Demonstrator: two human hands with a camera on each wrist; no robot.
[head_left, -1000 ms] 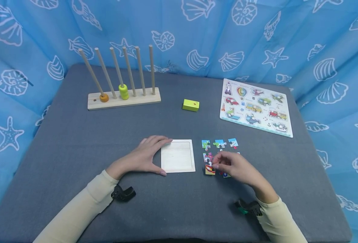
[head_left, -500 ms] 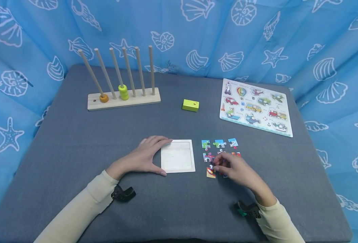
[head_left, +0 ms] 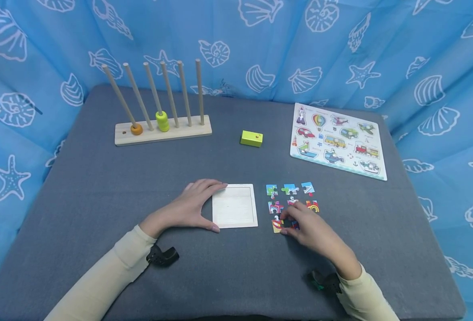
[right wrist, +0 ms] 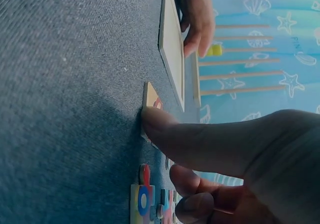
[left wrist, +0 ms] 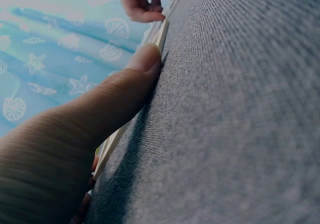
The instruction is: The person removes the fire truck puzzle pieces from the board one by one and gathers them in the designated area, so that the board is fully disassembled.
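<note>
The left hand [head_left: 194, 205] spans the left side of a square wooden puzzle tray [head_left: 235, 207] in the head view. Its thumb [left wrist: 145, 59] presses the near edge, and its fingers reach the far corner. Right of the tray, jigsaw pieces lie in rows, some hidden beneath the right hand [head_left: 314, 227]. At the near-left piece [head_left: 276, 226], tan with a red shape, the right thumb and a finger pinch its edge. The right wrist view shows the thumb against that piece [right wrist: 151, 95], with other fingers curled beyond it. A blue-and-red piece [right wrist: 142, 199] lies close by.
A peg stand [head_left: 188, 129] with orange and green rings stands at the back left. A small green block [head_left: 251, 138] sits at the back middle. A vehicle picture board [head_left: 338, 140] lies back right. A shell-print curtain [head_left: 236, 44] borders the grey table [head_left: 140, 169].
The right hand has shifted slightly over the near row. The near-left piece slid a little toward the body, then back. A red-and-yellow piece now shows fully. The left hand stays put.
</note>
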